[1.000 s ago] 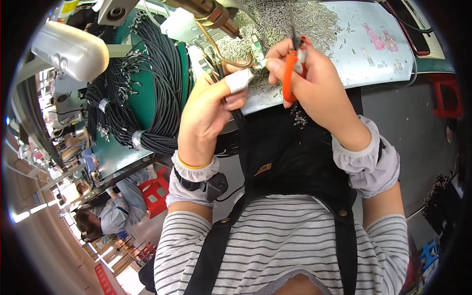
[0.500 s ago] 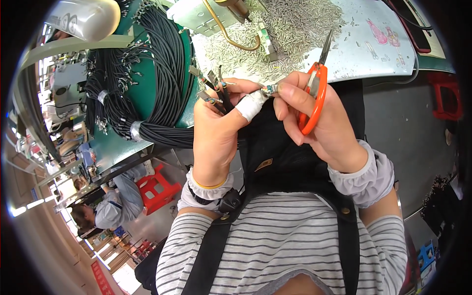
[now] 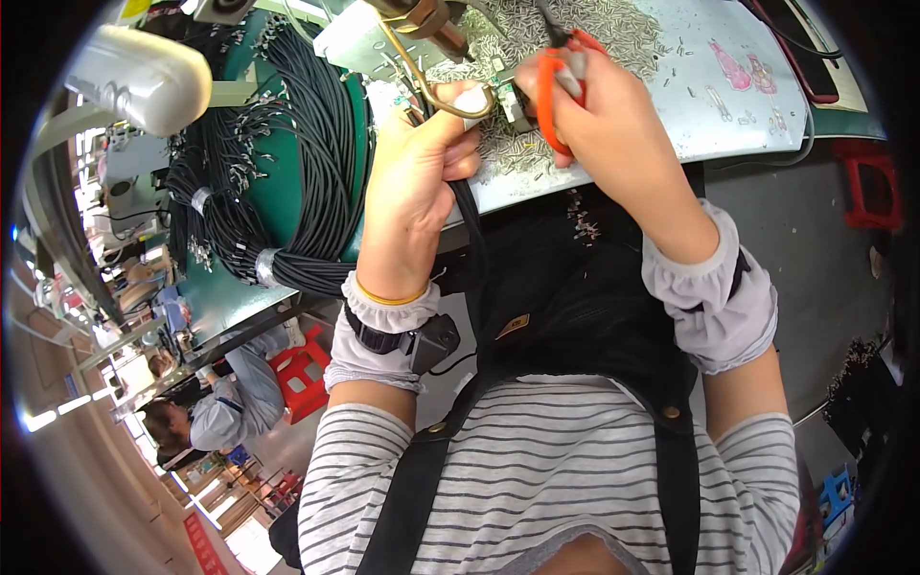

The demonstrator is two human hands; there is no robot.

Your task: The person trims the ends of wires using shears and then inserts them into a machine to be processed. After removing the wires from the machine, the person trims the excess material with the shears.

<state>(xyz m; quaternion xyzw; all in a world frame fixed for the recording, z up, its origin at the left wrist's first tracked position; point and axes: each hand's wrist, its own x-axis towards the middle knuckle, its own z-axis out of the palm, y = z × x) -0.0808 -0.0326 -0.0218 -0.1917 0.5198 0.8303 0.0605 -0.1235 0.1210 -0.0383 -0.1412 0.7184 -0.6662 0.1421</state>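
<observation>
Left hand (image 3: 417, 177) is wrapped around a black cable (image 3: 471, 240), fingers curled tight on it. The cable hangs down from the fist over the near edge of the grey bench (image 3: 728, 115) and across the black apron (image 3: 575, 297). Its upper end sits at my fingertips, just past the bench's near edge. The left forefinger has a white wrap (image 3: 471, 96) on its tip.

Right hand (image 3: 599, 110) is closed on a pair of orange-handled cutters (image 3: 548, 81), fingers through and around the handles. The dark blades point toward the far edge of the bench. I cannot tell whether the blades are closed.

The two hands meet tip to tip over the bench, near its left end. A small part with a green bit (image 3: 508, 96) sits between them; too small to make out.

A thin brass-coloured loop (image 3: 450, 101) curves over the left fingertips, coming down from a fixture (image 3: 422, 17) at the far edge.

The bench around the hands is littered with small metal pieces (image 3: 623, 29), thickest toward the far edge. Some have spilled onto the apron.

Left of the bench, on a green surface (image 3: 230, 297), lie big bundles of black cables (image 3: 287, 192), tied with pale bands. A white lamp head (image 3: 144, 77) sits above them.

Another person (image 3: 206, 422) is bent over at lower left beside a red stool (image 3: 307, 369).
</observation>
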